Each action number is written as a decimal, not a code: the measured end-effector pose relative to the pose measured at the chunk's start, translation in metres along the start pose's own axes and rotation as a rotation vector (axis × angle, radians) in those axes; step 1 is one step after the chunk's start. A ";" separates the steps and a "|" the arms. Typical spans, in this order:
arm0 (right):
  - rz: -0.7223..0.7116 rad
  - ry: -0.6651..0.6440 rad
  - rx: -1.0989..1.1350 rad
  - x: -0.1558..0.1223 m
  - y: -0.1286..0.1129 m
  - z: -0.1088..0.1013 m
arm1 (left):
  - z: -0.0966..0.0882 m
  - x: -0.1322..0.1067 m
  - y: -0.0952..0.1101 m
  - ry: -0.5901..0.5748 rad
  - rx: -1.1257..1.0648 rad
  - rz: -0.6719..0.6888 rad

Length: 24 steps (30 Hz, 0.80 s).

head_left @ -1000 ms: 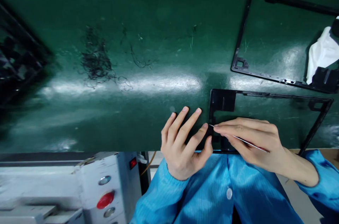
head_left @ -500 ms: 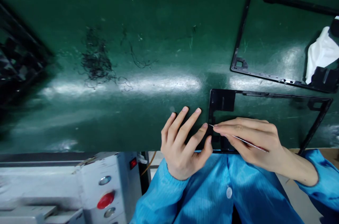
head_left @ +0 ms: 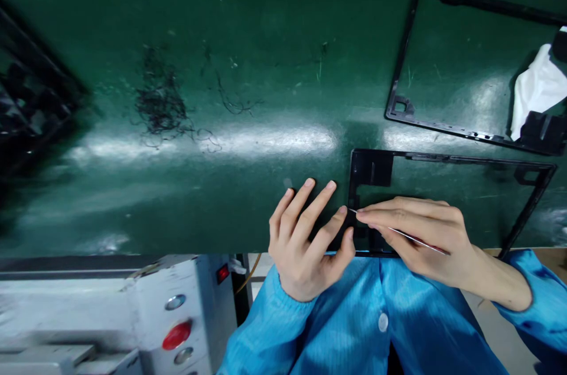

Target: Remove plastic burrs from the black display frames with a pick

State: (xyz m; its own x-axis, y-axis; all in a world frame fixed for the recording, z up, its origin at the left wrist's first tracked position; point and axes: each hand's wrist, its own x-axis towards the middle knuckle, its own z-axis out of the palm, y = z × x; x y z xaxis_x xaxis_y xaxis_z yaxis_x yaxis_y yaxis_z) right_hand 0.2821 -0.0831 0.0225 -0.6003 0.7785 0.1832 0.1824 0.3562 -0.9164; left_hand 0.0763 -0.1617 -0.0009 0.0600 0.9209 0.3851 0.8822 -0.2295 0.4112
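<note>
A black rectangular plastic frame (head_left: 460, 159) lies at the front edge of the green table, its lower left part hidden by my hands. My right hand (head_left: 425, 233) is closed on a thin, pointed metal tool (head_left: 419, 240), pen-like; its exact kind does not show. The tool's tip meets the frame's left side, close to my left index fingertip. My left hand (head_left: 308, 242) has its fingers spread, with index finger and thumb at the frame's left side and the other fingers over the table.
A second black frame (head_left: 403, 62) lies behind at the right, with a white cloth (head_left: 538, 88) on it. Dark thread-like scraps (head_left: 162, 97) are heaped left of centre. More black parts (head_left: 35, 85) sit at the far left. A machine with a red button (head_left: 177, 335) stands below the table edge.
</note>
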 end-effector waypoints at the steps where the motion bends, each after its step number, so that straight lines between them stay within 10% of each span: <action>1: -0.004 -0.003 0.010 0.000 0.000 0.000 | 0.000 0.000 0.000 -0.001 0.000 0.001; 24: -0.020 0.000 0.008 0.000 0.000 0.001 | 0.000 0.000 0.001 -0.004 -0.005 0.003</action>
State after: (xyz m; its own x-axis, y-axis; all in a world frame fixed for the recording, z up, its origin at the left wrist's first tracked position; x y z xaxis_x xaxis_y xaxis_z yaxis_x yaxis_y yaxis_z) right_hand 0.2813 -0.0837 0.0220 -0.6035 0.7714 0.2017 0.1637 0.3674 -0.9155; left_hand 0.0770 -0.1619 -0.0005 0.0650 0.9215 0.3828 0.8795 -0.2342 0.4143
